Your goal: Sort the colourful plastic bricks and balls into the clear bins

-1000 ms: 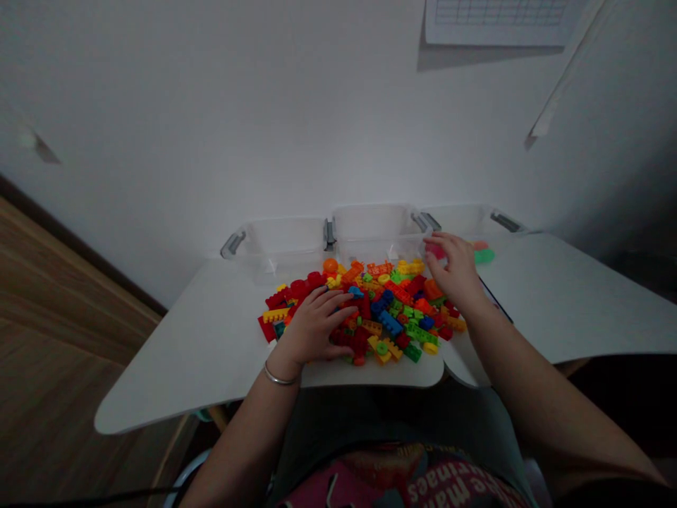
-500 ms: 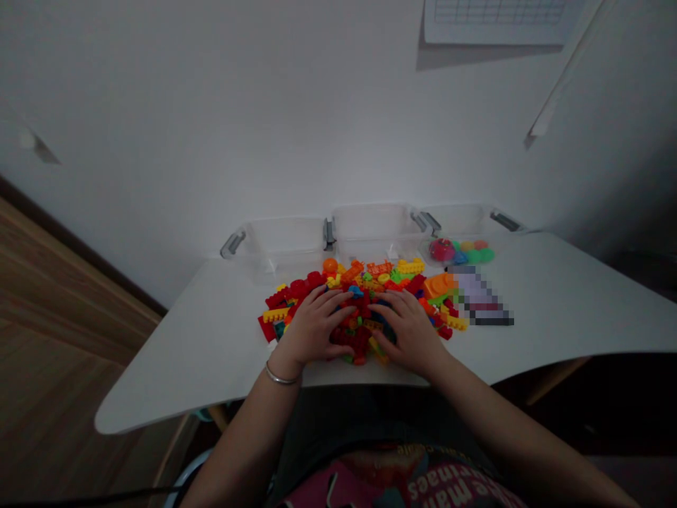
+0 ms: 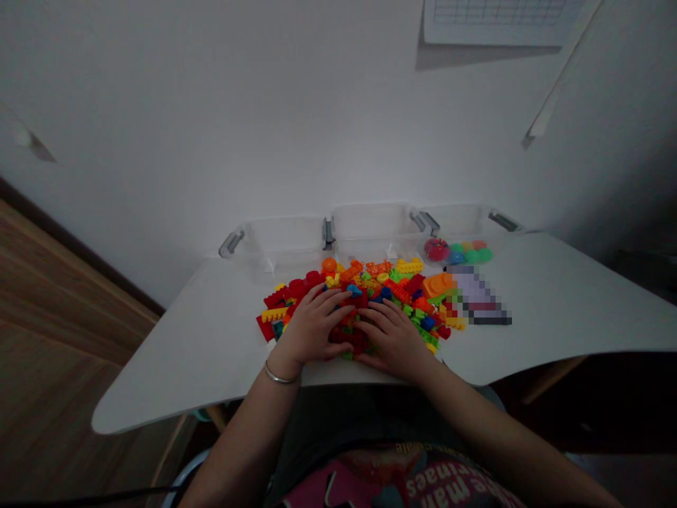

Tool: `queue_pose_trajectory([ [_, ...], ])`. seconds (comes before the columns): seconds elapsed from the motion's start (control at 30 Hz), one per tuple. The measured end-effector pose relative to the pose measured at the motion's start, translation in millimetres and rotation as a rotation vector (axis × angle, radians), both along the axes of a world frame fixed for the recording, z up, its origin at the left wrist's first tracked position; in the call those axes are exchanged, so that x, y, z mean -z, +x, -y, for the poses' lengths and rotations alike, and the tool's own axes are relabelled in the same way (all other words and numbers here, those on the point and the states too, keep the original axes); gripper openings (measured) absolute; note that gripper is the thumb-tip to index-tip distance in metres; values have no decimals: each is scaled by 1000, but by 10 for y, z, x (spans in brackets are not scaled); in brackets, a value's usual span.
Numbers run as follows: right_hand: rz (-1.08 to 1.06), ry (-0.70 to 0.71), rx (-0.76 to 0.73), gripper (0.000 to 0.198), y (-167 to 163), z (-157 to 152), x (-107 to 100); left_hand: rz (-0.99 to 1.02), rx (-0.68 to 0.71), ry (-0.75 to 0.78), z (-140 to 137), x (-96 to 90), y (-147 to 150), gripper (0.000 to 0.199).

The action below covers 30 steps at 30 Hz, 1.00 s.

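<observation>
A heap of toy building bricks [image 3: 364, 279], mostly red, orange, yellow, green and blue, lies at the middle of the white table [image 3: 185, 353]. My left hand [image 3: 316, 323] rests over the left part of the heap, palm down with its fingers apart. On the near right side of the heap, my right hand [image 3: 394, 337] lies with its fingers stretched towards the left. Both hands touch the bricks, and neither visibly grips one. The bricks under the palms are hidden.
Three clear plastic bins with grey clips stand along the wall: a left bin [image 3: 288, 243], a middle bin [image 3: 370, 219] and a right bin [image 3: 458, 217]. Coloured see-through pieces [image 3: 470, 252] lie near the right bin. A pixelated flat object [image 3: 482, 295] sits right of the heap.
My right hand has moved left and nearer to me, uncovering blue and green bricks on the heap's right side. My left hand stays almost where it was.
</observation>
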State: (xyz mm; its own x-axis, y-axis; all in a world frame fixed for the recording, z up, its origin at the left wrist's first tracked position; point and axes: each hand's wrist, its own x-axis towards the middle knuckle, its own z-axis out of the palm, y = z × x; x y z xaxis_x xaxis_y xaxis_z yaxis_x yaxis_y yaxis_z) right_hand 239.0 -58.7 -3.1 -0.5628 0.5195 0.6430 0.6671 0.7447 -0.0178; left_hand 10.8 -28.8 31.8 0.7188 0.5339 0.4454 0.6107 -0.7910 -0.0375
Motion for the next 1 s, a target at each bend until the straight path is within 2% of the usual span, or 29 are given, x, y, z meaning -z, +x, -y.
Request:
queue_pose_trajectory([
  [0.2, 4, -7, -22, 44, 14, -53, 7, 4, -4, -13, 12, -6, 12, 63],
  [0.4, -7, -21, 9, 38, -1, -72, 23, -10, -67, -4, 20, 10, 20, 54],
  [0.8, -8, 132, -22, 39, 9, -27, 48, -4, -32, 10, -1, 15, -3, 67],
  [1.0, 24, 205, -46, 35, 12, -2, 9, 23, 4, 22, 47, -57, 2, 54],
])
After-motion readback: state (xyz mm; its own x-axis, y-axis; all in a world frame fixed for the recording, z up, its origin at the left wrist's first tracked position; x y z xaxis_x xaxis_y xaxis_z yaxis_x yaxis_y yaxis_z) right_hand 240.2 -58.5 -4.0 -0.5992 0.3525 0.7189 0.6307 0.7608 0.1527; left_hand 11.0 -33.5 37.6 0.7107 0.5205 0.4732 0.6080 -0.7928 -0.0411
